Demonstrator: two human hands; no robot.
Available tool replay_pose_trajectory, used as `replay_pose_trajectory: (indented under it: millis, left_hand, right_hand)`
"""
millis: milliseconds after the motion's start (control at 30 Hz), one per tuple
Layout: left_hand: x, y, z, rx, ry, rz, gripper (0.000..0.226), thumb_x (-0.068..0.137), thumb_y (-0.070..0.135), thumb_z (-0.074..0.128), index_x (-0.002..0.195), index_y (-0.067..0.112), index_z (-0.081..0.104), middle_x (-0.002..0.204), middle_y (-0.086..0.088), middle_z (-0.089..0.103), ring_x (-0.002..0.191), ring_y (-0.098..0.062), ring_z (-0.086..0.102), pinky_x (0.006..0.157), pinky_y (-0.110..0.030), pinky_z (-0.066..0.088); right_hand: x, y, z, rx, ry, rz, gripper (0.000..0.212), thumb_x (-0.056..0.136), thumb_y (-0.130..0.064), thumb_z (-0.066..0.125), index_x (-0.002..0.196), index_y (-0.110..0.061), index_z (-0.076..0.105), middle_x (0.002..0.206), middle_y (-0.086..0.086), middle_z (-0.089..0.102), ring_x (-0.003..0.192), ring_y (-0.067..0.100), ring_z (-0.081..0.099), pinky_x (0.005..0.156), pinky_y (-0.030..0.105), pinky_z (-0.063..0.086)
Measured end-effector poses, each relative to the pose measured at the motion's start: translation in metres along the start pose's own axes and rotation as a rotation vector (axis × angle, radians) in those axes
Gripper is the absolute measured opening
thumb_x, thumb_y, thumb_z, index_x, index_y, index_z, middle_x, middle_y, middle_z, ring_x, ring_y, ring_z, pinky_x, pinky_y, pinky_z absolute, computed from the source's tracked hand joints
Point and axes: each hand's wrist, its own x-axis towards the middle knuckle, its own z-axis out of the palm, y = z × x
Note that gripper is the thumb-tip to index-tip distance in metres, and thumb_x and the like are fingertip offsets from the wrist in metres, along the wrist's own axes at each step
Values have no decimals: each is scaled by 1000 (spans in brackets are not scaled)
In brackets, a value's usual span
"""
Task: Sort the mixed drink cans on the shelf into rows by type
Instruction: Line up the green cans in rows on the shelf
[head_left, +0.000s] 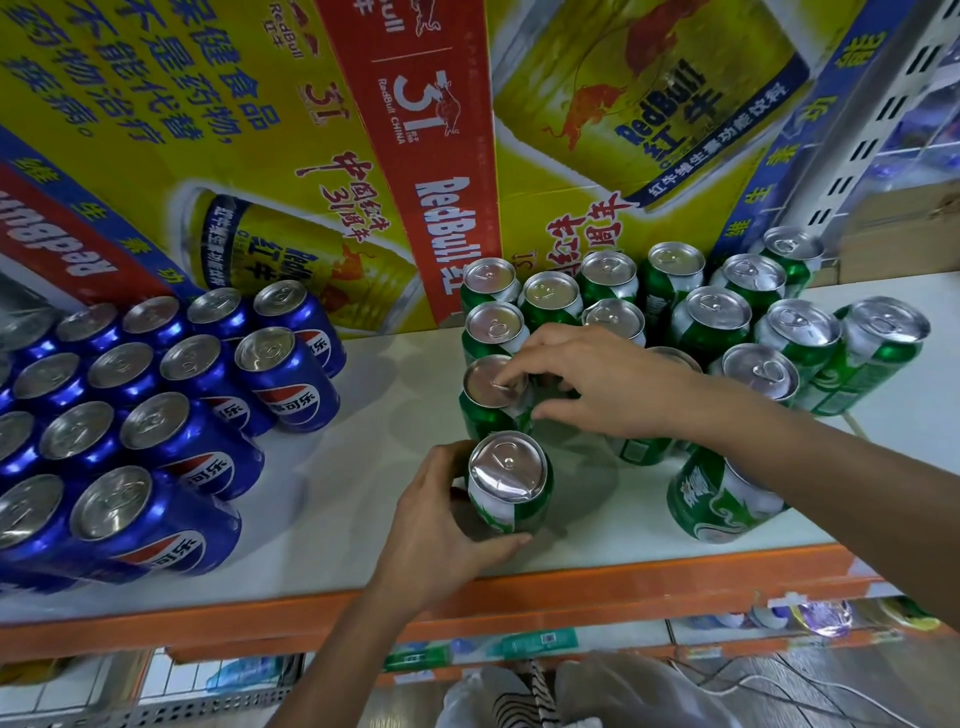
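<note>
Green row under extension.
Left hand (436, 525) grips can (511, 488) before green block (719, 314); right hand (613, 384) pinches end can (485, 413), apparently aligning.

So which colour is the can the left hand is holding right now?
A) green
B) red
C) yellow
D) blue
A: the left hand curls its fingers round a green can at the front of the shelf, while the blue cans stand apart on the left.
</note>
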Motion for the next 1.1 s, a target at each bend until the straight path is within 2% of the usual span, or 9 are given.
replay_pose_trajectory:
  millis: [100, 167, 367, 633, 733, 833, 900, 1000, 1100]
  left_hand:
    - [2, -1, -1, -11, -15, -8, 76, 48, 52, 83, 109, 46, 39, 112, 22, 55, 104, 14, 50, 78, -2, 39]
    - [4, -2, -2, 10, -47, 1, 77, 49, 52, 83, 111, 47, 38, 114, 24, 54, 105, 12, 50, 78, -3, 40]
    - [5, 0, -5, -26, -91, -21, 77, 47, 58, 80, 112, 46, 40, 114, 23, 57, 103, 8, 53, 77, -9, 46]
    - [8, -1, -7, -18, -122, -22, 78, 47, 56, 81, 113, 42, 42, 114, 24, 56, 105, 6, 54, 83, -18, 49]
    - [11, 2, -18, -2, -226, -14, 84, 46, 52, 84, 117, 46, 39, 117, 28, 53, 108, 7, 53, 85, -18, 48]
    - [16, 2, -41, 39, -423, -3, 91, 53, 49, 87, 128, 42, 36, 128, 26, 47, 116, 7, 48, 94, -14, 43]
    - [26, -2, -59, 116, -510, -30, 79, 62, 46, 83, 127, 39, 39, 130, 21, 48, 119, 6, 47, 99, -16, 41]
    - [55, -2, -83, 291, -381, -37, 46, 79, 10, 71, 107, 39, 48, 115, 19, 54, 113, -2, 53, 98, -23, 45]
    - [91, 16, -92, 325, -94, -8, 34, 86, 1, 61, 107, 28, 57, 109, 10, 57, 104, -9, 57, 96, -30, 47]
  right_hand:
    - [1, 2, 0, 25, 34, 10, 38, 86, -25, 67, 123, -27, 59, 123, -5, 56, 96, -2, 40, 88, 17, 39]
    - [3, 1, 0, 52, 59, 23, 33, 85, -25, 68, 117, -24, 62, 117, -5, 60, 92, -1, 45, 91, 23, 45]
    - [8, -1, 7, 37, 106, 20, 22, 83, -24, 70, 103, -19, 62, 105, -2, 63, 90, 9, 54, 82, 33, 49]
    - [9, 5, 7, 58, 100, 5, 22, 83, -24, 70, 102, -19, 61, 104, -2, 60, 87, 8, 50, 82, 36, 49]
    - [8, 9, 4, 66, 62, 8, 30, 83, -27, 69, 110, -22, 57, 109, -3, 60, 97, 11, 54, 85, 34, 49]
    - [7, 20, -10, 29, 102, 33, 32, 86, -28, 66, 116, -23, 56, 117, -4, 59, 104, 12, 54, 90, 30, 46]
    - [10, 31, -23, -56, 133, 62, 32, 88, -29, 64, 118, -23, 57, 120, -3, 58, 109, 13, 51, 93, 28, 40]
    - [19, 50, -41, -148, 137, 110, 35, 87, -31, 65, 120, -23, 56, 125, 2, 55, 118, 20, 46, 99, 33, 36]
    - [35, 63, -50, -227, 56, 139, 48, 86, -35, 66, 129, -18, 51, 129, 6, 54, 120, 23, 45, 99, 33, 36]
